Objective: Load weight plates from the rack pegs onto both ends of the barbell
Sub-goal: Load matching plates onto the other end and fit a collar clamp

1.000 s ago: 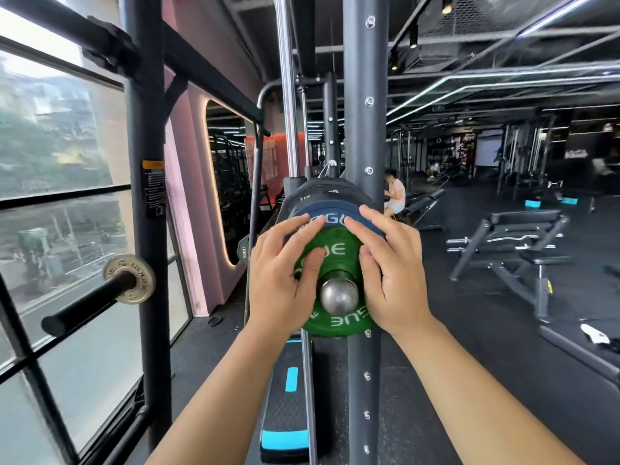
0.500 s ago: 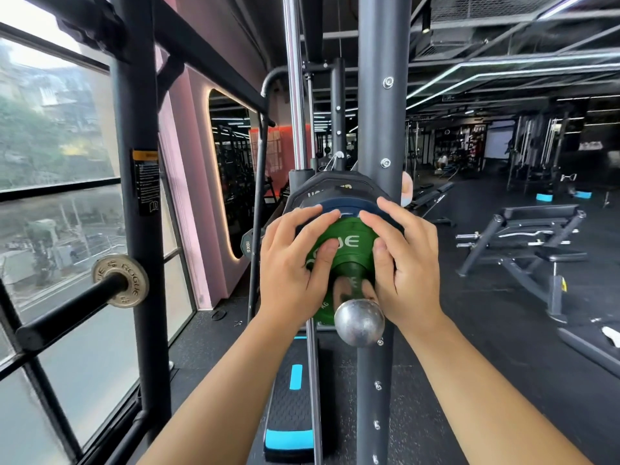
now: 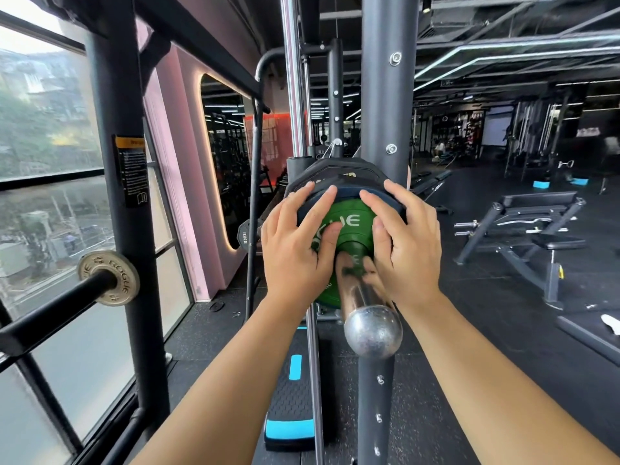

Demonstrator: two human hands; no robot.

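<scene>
One round green plate (image 3: pixel 353 219) pressed by left hand (image 3: pixel 291 245), right hand (image 3: pixel 407 245).

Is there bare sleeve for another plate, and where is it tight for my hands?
Bare chrome sleeve runs from the green plate out to its end cap. Crowded at the plate: left hand and right hand both press it, grey upright behind.

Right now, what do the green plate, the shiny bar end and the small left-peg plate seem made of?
The round green weight plate: probably rubber or urethane; matte, evenly coloured, pale lettering. The shiny silver bar sleeve: metal, likely chromed steel; mirror-like, reflecting the green. The small grey-tan plate on the left peg: bare metal, dull and worn, raised letters.
</scene>
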